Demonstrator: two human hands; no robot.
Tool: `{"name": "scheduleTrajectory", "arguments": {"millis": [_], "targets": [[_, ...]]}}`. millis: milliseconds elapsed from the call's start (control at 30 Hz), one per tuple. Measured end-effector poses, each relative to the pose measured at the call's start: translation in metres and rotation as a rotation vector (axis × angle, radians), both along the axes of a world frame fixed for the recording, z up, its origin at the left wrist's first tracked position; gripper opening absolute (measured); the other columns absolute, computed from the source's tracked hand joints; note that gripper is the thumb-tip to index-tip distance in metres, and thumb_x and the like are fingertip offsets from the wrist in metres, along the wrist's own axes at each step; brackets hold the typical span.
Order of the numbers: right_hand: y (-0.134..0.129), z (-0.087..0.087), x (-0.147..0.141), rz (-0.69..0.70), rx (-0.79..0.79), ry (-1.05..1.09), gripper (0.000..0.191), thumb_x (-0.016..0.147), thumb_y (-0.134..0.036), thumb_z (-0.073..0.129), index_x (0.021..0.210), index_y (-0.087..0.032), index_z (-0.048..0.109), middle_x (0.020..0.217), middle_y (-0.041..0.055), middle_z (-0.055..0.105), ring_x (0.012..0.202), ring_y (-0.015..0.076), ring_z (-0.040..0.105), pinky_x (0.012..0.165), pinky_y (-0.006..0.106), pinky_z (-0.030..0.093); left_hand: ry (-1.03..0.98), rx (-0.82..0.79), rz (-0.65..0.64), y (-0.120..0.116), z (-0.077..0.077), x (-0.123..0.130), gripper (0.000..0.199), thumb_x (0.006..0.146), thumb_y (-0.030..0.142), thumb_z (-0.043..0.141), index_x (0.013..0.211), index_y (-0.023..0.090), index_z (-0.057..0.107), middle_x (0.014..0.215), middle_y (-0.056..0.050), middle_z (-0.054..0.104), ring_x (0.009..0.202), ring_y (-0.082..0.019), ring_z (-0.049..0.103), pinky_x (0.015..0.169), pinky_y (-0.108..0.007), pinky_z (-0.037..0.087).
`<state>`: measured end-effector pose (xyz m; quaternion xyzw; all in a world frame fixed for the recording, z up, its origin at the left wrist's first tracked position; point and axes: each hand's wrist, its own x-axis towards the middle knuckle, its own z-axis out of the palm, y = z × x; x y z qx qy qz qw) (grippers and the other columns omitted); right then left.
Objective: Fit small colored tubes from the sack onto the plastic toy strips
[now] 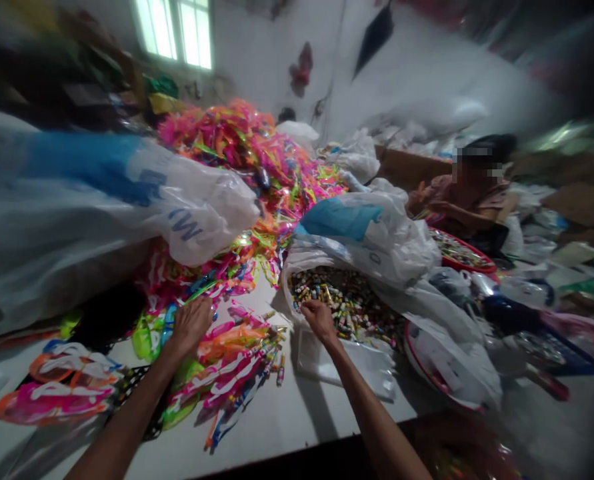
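Observation:
My left hand (195, 321) is closed at the near edge of the big heap of bright plastic pieces (237, 133); a thin green strip shows by its fingers. Over the front edge of a white bag full of small multicoloured cylinders (347, 300), my right hand (319, 316) has its fingers pinched together. What either hand holds is too small to make out. Between my forearms, a pile of pink, orange and blue pieces with cylinders at their ends (241, 360) lies on the white table (277, 427).
Clear plastic bags (344, 363) lie beside my right forearm. Another bundle (67, 387) is at the left. Large white-and-blue sacks (201, 207) flank the heap. At the right, a person (469, 200) sits by a red-rimmed basket (461, 252).

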<state>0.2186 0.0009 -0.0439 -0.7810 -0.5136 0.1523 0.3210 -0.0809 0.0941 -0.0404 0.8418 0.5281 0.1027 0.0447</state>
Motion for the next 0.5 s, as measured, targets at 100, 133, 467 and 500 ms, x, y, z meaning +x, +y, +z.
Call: {"name": "scheduleTrajectory", "arguments": {"millis": [100,133,467,500], "targets": [[0.019,-0.003,0.011,-0.101,0.003,-0.023,0.012,0.073,-0.016,0.054,0.062,-0.018,0.059,0.059,0.0014,0.054,0.064,0.0164,0.051,0.060,0.026,0.032,0.086,-0.046,0.020,0.010,-0.028,-0.005,0.027,0.081,0.019,0.046,0.105,0.016,0.058,0.113,-0.014,0.061,0.103,-0.029,0.056,0.089,-0.043,0.041],[0.024,-0.004,0.010,-0.126,0.004,-0.029,0.010,0.073,-0.013,0.054,0.065,-0.018,0.059,0.059,0.0012,0.053,0.065,0.0164,0.051,0.061,0.027,0.031,0.076,-0.039,0.009,0.011,-0.034,-0.004,0.031,0.081,0.017,0.046,0.111,0.017,0.056,0.120,-0.015,0.057,0.107,-0.030,0.054,0.092,-0.044,0.039],[0.017,-0.002,0.006,-0.184,-0.091,0.097,0.009,0.061,-0.012,0.057,0.068,-0.018,0.056,0.061,0.0017,0.051,0.069,0.0190,0.052,0.059,0.029,0.031,-0.087,-0.017,-0.009,0.004,-0.001,0.001,0.020,0.084,0.020,0.039,0.085,0.018,0.059,0.091,-0.008,0.060,0.092,-0.021,0.056,0.082,-0.031,0.042],[0.013,0.000,0.006,-0.176,-0.101,0.142,0.008,0.059,-0.013,0.057,0.065,-0.018,0.056,0.058,0.0004,0.049,0.065,0.0180,0.051,0.057,0.028,0.032,-0.122,-0.007,-0.033,0.000,0.006,0.001,0.021,0.085,0.021,0.038,0.079,0.018,0.058,0.088,-0.007,0.059,0.089,-0.020,0.056,0.080,-0.030,0.043]]}}
